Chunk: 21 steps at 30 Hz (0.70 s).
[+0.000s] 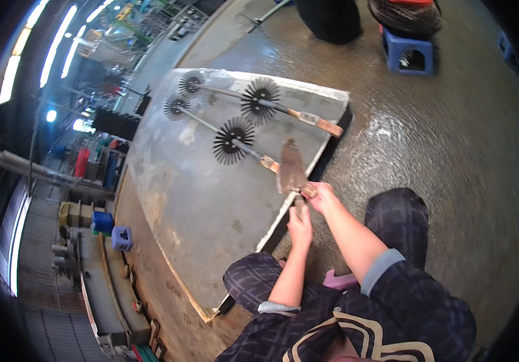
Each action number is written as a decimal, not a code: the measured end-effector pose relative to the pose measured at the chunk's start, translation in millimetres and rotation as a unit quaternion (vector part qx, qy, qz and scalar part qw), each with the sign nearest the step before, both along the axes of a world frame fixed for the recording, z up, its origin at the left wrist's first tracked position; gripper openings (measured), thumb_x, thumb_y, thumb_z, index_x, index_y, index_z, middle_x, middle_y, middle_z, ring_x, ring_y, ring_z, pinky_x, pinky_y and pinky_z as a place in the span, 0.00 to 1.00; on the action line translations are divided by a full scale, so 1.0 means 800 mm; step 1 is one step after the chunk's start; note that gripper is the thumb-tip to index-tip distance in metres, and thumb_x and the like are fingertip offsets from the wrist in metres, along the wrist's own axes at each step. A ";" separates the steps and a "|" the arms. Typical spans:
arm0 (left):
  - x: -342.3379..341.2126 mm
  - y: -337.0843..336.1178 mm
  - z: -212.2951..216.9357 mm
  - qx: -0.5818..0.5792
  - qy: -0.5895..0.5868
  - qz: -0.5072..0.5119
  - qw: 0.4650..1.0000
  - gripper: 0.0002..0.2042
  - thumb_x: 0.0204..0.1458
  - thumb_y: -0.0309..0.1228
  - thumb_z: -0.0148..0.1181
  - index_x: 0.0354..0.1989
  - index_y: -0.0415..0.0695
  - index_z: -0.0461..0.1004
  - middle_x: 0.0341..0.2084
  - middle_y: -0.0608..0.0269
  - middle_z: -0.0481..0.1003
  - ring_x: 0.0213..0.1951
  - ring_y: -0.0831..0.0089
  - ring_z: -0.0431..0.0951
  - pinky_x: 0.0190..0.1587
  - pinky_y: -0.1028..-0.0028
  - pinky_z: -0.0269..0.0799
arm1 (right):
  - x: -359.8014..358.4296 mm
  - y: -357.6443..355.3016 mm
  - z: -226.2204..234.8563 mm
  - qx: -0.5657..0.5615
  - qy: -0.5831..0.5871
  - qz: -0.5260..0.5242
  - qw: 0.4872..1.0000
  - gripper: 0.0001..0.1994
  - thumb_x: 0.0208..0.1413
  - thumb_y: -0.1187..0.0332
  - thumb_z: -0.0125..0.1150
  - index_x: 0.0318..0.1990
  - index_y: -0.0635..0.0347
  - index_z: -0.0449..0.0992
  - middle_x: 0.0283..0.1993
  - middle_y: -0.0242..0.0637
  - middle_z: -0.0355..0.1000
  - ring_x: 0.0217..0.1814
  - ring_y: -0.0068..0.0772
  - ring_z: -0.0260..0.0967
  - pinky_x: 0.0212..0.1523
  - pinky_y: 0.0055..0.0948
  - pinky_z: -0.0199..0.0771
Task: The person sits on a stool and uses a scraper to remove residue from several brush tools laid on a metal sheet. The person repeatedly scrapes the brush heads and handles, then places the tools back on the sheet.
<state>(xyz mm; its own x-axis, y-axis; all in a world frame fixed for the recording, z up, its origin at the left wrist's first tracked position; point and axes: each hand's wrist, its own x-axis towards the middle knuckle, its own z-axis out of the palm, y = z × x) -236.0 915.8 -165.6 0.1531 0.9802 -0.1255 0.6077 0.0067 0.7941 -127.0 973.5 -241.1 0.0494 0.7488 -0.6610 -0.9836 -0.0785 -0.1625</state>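
Evidently the person is working the near end of a long rod fitted with bristle discs (233, 140), scraping or trimming it with a flat trowel-like blade (291, 168) at the right-hand edge of the grey metal sheet (193, 205). The left hand (300, 226) is clenched around the blade's handle just off that edge, and the right hand (323, 196) pinches the rod's brownish end (308, 190), steadying it against the sheet's rim. Judging by this, the step in hand is cleaning or dressing that end; the next move would call for a firm hold on the rod while the blade is drawn along it, kept flat so it does not slip toward the fingers.

The rod lies diagonally across the sheet, carrying a large black spiky disc at mid-length and a smaller one (177, 106) at the far end. A second rod (259, 99) of the same kind lies beside it, farther up the sheet, untouched, with a coppery end near the sheet's far right corner. Beyond the sheet, on the wet concrete floor, stands a blue plastic stool (408, 53).
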 end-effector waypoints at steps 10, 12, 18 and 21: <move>-0.006 0.003 -0.010 0.068 0.030 -0.032 0.997 0.14 0.53 0.41 0.48 0.35 0.41 0.62 0.15 0.49 0.70 0.20 0.55 0.74 0.24 0.61 0.67 | 0.007 0.004 0.005 0.004 -0.025 0.026 0.999 0.14 0.55 0.70 0.37 0.43 0.66 0.68 0.33 0.43 0.71 0.28 0.33 0.68 0.26 0.25 0.65; -0.002 0.010 -0.003 -0.005 -0.024 0.007 1.000 0.13 0.54 0.40 0.48 0.35 0.42 0.62 0.12 0.57 0.69 0.15 0.67 0.71 0.19 0.68 0.65 | 0.008 0.003 0.001 0.007 -0.021 0.029 0.999 0.13 0.55 0.70 0.37 0.42 0.66 0.68 0.33 0.43 0.71 0.27 0.33 0.68 0.26 0.25 0.65; -0.011 0.007 -0.036 0.087 0.021 -0.030 0.996 0.12 0.54 0.39 0.48 0.36 0.42 0.63 0.10 0.62 0.67 0.11 0.74 0.68 0.14 0.74 0.63 | 0.011 -0.002 0.018 -0.047 -0.008 -0.016 0.999 0.19 0.59 0.63 0.34 0.47 0.68 0.66 0.40 0.45 0.71 0.36 0.41 0.68 0.34 0.32 0.68; 0.007 0.007 0.010 -0.083 -0.042 0.044 0.995 0.15 0.53 0.42 0.49 0.33 0.40 0.63 0.17 0.48 0.71 0.25 0.51 0.75 0.29 0.58 0.66 | 0.017 -0.004 0.000 -0.001 0.036 -0.013 0.999 0.18 0.59 0.60 0.36 0.44 0.66 0.65 0.38 0.44 0.70 0.35 0.39 0.67 0.33 0.30 0.65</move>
